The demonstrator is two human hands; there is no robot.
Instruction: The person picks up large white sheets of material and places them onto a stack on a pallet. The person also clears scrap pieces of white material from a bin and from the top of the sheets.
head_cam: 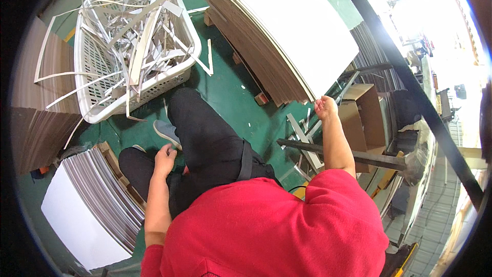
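Note:
My right hand (pixel 326 107) is at the near corner of a large stack of paperboard sheets (pixel 253 42), its fingertips pinching the edge by the top white sheet (pixel 292 15). How many sheets lie between the fingers cannot be made out. My left hand (pixel 165 159) hangs beside my bent knee with fingers loosely curled and nothing visible in it. Below and left of that hand stands a lower stack of white-faced sheets (pixel 84 219). A white plastic basket (pixel 196 52), heaped with cut board strips (pixel 144 46), stands ahead of my legs.
A brown sheet stack (pixel 46 134) rises at the far left. Loose strips (pixel 300 129) lie on the green floor (pixel 230 100) below my right hand. A metal bar (pixel 346 154) juts in by my right forearm, near an opened cardboard box (pixel 361 119). A dark beam (pixel 407 73) crosses the right side.

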